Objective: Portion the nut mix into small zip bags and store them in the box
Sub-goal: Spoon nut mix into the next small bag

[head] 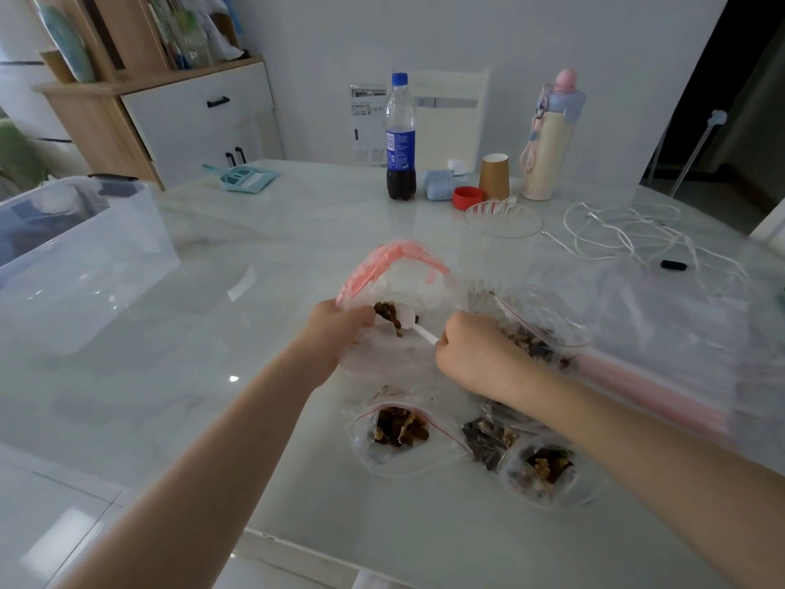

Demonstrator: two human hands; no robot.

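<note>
My left hand [335, 329] grips the near edge of a large clear zip bag [399, 282] with a pink seal, holding its mouth open. My right hand [471, 350] pinches the handle of a white plastic spoon [408, 320], whose bowl sits inside the bag's mouth with dark nut mix [387, 312] on it. A small open zip bag with nuts [531, 333] lies just right of my right hand. Three small filled bags lie near the table's front: one [397, 427], a second [488, 440] and a third [546, 465]. The clear plastic storage box [76, 248] stands at far left.
At the back stand a cola bottle [400, 138], a paper cup [495, 176], a red cap [467, 196], a pastel water bottle [550, 138] and a glass lid [503, 218]. White cables [628, 235] and spare clear bags [662, 333] lie at right. A teal dustpan [244, 178] sits back left.
</note>
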